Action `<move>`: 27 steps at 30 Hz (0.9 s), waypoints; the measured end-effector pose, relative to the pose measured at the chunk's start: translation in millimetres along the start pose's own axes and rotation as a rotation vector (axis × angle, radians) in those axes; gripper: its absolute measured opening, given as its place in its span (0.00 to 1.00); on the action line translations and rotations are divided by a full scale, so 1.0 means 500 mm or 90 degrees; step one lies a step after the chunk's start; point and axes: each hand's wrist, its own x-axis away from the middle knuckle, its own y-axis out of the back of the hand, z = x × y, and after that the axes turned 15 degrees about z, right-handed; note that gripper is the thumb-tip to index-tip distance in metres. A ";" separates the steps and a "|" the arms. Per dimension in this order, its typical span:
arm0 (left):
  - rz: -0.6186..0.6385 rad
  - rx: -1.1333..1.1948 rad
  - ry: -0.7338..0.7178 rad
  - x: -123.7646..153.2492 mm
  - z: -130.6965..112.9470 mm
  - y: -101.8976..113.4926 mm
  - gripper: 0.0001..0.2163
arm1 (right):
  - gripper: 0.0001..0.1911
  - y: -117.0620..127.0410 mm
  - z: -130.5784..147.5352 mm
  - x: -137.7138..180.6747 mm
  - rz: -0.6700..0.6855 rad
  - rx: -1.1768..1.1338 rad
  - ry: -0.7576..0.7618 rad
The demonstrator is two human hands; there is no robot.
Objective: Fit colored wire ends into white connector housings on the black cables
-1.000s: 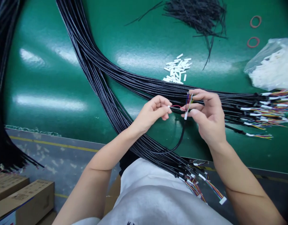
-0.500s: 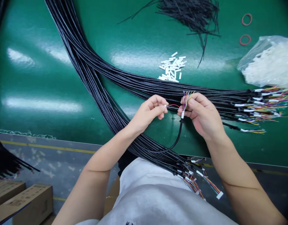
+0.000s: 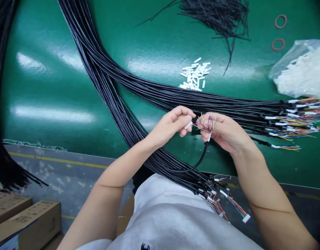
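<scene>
Between the fingertips of my left hand [image 3: 168,129] is a small white connector housing [image 3: 188,125], tilted. A thin red wire and a pale one run from it toward my right hand [image 3: 229,134]. The right fingers are pinched on the thin coloured wires [image 3: 210,124] that fan out of one black cable [image 3: 201,157]. A white sleeve [image 3: 209,136] sits where those wires leave the black jacket. This cable curves up from the lower cable bundle [image 3: 162,161]. The wire tips between the right fingers are partly hidden.
An upper bundle of black cables [image 3: 144,85] crosses the green table [image 3: 58,86], its coloured ends at right. Behind lie loose white housings [image 3: 195,75], black strips [image 3: 219,15], two reddish rings [image 3: 278,44] and a plastic bag of white pieces [image 3: 300,71]. Cardboard boxes [image 3: 37,222] stand lower left.
The left hand has shifted slightly right, and the white housing now shows more. The right hand has turned and lowered a little; the wires spread differently and the cable end leans right.
</scene>
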 end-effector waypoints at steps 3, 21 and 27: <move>0.058 -0.003 0.036 -0.002 -0.004 -0.003 0.20 | 0.20 -0.002 0.001 0.000 0.025 0.022 -0.031; -0.015 -0.073 -0.007 -0.004 0.000 -0.005 0.21 | 0.16 -0.005 0.003 0.006 -0.078 0.143 0.125; -0.040 -0.098 -0.035 -0.007 0.002 -0.005 0.20 | 0.10 -0.013 -0.012 0.005 -0.083 0.261 0.243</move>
